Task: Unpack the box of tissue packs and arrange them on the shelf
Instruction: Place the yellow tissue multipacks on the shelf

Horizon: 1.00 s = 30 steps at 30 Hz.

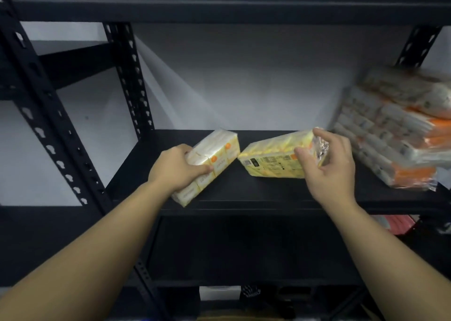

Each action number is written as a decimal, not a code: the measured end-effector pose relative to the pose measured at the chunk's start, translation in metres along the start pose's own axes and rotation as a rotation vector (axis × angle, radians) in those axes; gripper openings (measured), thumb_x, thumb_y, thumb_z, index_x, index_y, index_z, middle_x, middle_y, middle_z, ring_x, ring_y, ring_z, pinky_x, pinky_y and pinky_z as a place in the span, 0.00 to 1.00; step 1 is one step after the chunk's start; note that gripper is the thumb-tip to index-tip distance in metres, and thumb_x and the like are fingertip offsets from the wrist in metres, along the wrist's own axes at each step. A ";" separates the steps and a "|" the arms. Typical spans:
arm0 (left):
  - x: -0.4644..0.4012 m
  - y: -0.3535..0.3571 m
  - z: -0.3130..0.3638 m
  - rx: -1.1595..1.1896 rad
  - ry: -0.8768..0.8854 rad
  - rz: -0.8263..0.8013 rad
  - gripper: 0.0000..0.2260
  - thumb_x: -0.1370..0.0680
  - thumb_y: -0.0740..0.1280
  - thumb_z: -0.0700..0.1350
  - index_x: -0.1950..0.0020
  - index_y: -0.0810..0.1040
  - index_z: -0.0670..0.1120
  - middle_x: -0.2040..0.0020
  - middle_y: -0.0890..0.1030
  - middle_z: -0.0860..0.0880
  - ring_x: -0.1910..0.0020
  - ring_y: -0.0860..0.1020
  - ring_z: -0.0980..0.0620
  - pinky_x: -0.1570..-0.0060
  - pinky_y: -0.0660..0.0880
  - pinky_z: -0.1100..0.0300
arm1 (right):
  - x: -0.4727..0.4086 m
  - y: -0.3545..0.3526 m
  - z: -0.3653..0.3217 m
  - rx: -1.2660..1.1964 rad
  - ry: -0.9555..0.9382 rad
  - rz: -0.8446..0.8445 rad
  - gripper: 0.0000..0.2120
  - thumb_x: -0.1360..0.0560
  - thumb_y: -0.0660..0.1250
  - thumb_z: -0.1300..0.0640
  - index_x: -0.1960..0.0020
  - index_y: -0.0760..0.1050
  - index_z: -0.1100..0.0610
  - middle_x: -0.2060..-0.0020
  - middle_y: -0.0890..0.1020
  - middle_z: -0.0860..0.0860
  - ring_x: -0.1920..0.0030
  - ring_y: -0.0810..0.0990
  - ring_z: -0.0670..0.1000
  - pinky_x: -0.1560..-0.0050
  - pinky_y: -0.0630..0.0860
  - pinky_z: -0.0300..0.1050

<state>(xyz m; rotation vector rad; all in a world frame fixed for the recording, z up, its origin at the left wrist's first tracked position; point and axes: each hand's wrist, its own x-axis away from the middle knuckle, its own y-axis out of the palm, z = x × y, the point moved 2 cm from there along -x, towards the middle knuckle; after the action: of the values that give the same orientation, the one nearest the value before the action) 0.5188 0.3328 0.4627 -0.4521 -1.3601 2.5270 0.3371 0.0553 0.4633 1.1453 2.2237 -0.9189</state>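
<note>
- While both arms reach out over the black shelf (256, 191), each hand has its own yellow tissue pack.
- The left hand (179, 169) is closed around the left tissue pack (212, 159), thumb across its front face and the fingers hidden behind it. That pack sits aslant, its near end at the shelf's front edge and its far end pointing inward to the right.
- The right hand (329, 167) grips the right tissue pack (275, 157) at its right end, thumb on the near face and a fingertip hooked over the top corner; crinkled clear wrapping shows between the fingers.
- That pack is tilted, its barcode face turned toward the viewer, its left corner almost meeting the other pack's far end. Whether its underside rests on the board I cannot tell.
- Further right on the same shelf, a stack of orange-and-white packs (400, 130) lies several layers high, blurred, near the right hand but apart from it.
- Behind is a pale wall (244, 81), with perforated black uprights (129, 77) at the sides.
- Something red (400, 224) shows on the lower level at right, too unclear to identify.
</note>
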 end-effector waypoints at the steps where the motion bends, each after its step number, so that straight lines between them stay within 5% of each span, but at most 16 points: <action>1: -0.005 0.003 -0.001 -0.027 0.004 -0.004 0.31 0.32 0.76 0.67 0.34 0.78 0.54 0.53 0.79 0.59 0.56 0.79 0.57 0.57 0.81 0.53 | 0.001 0.002 0.005 0.011 0.009 0.000 0.25 0.23 0.75 0.49 0.29 0.75 0.53 0.37 0.74 0.50 0.39 0.71 0.32 0.39 0.64 0.23; 9: -0.031 0.013 0.002 -0.149 0.059 -0.069 0.36 0.31 0.73 0.72 0.27 0.73 0.60 0.40 0.83 0.54 0.43 0.80 0.50 0.52 0.80 0.52 | -0.010 0.004 0.038 0.034 0.125 -0.085 0.40 0.27 0.77 0.45 0.20 0.65 0.52 0.35 0.70 0.41 0.40 0.68 0.30 0.42 0.60 0.18; 14: -0.035 0.018 0.010 -0.203 0.095 -0.077 0.35 0.28 0.66 0.75 0.27 0.73 0.57 0.37 0.80 0.50 0.39 0.79 0.47 0.49 0.77 0.51 | -0.019 -0.003 0.066 0.051 0.212 -0.225 0.42 0.28 0.77 0.41 0.20 0.64 0.47 0.36 0.71 0.41 0.35 0.70 0.42 0.34 0.67 0.40; 19: -0.040 0.023 0.023 -0.258 0.111 -0.117 0.34 0.24 0.66 0.70 0.24 0.71 0.53 0.34 0.79 0.48 0.36 0.78 0.46 0.42 0.77 0.50 | -0.028 -0.001 0.081 0.110 0.199 -0.344 0.41 0.31 0.78 0.38 0.23 0.70 0.48 0.35 0.73 0.45 0.33 0.73 0.49 0.32 0.72 0.50; 26: -0.041 0.039 0.031 -0.427 0.074 -0.139 0.34 0.19 0.57 0.68 0.20 0.62 0.50 0.28 0.72 0.44 0.32 0.73 0.42 0.35 0.72 0.42 | -0.058 0.024 0.057 0.521 -0.009 -0.513 0.31 0.27 0.66 0.28 0.33 0.78 0.48 0.42 0.80 0.48 0.41 0.77 0.53 0.39 0.75 0.57; 30: -0.038 0.042 0.025 -0.460 0.108 -0.090 0.37 0.21 0.53 0.73 0.19 0.61 0.51 0.30 0.73 0.45 0.34 0.74 0.43 0.36 0.72 0.43 | -0.071 0.054 0.049 0.615 0.064 -0.641 0.33 0.23 0.57 0.27 0.32 0.75 0.51 0.41 0.78 0.52 0.41 0.78 0.56 0.43 0.77 0.57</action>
<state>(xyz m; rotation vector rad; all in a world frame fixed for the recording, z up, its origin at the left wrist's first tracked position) 0.5417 0.2778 0.4461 -0.5839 -1.8717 2.0756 0.4257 0.0054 0.4592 0.6648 2.4797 -1.9466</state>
